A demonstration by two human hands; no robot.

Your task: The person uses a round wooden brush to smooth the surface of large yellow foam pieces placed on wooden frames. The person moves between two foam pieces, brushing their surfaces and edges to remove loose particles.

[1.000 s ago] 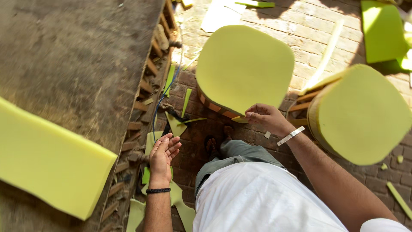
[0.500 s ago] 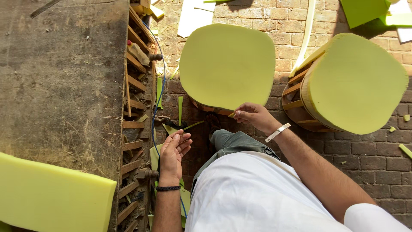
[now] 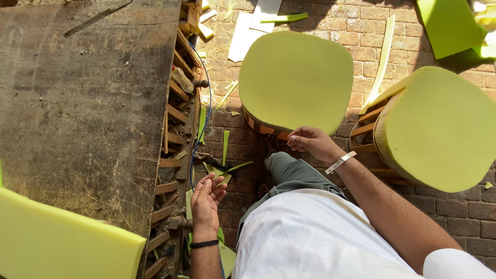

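A chair seat padded with yellow-green foam stands on the brick floor in front of me. My right hand, with a metal bracelet on the wrist, rests at the seat's near edge, fingers curled on its rim. My left hand hangs free beside the workbench edge, palm up, fingers apart, holding nothing. A second foam-topped seat on a wooden frame stands to the right.
A worn wooden workbench fills the left, with a thick foam slab on its near corner. Foam strips and offcuts litter the brick floor. A blue cable runs along the bench's slatted side.
The view has shifted a little. My right hand stays at the seat's near edge, and my left hand has stayed open beside the bench.
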